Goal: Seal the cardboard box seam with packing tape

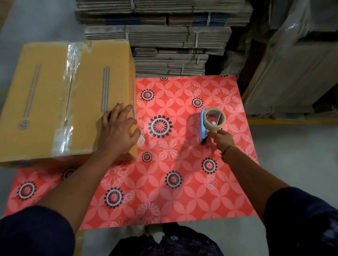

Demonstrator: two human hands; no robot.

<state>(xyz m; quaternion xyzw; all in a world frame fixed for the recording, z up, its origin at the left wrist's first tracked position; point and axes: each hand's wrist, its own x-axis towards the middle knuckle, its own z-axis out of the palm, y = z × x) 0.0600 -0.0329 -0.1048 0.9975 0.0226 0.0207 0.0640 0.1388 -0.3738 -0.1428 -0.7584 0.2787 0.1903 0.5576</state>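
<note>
A closed brown cardboard box point(47, 100) lies at the left, partly on the red flowered table point(170, 187). A strip of clear packing tape point(67, 109) runs along its top seam, wrinkled near both ends. My left hand point(117, 130) rests flat on the box's right near corner, fingers spread over the edge. On the table at the right stands a tape roll in a blue dispenser point(211, 122). My right hand point(220, 139) pinches the dispenser's near end at table level.
Tall stacks of flattened, strapped cardboard point(160, 28) rise just behind the table. Plastic-wrapped pallets point(306, 67) stand at the right, with a yellow floor line in front of them. More boxes point(1, 4) sit at the far left. Grey floor surrounds the table.
</note>
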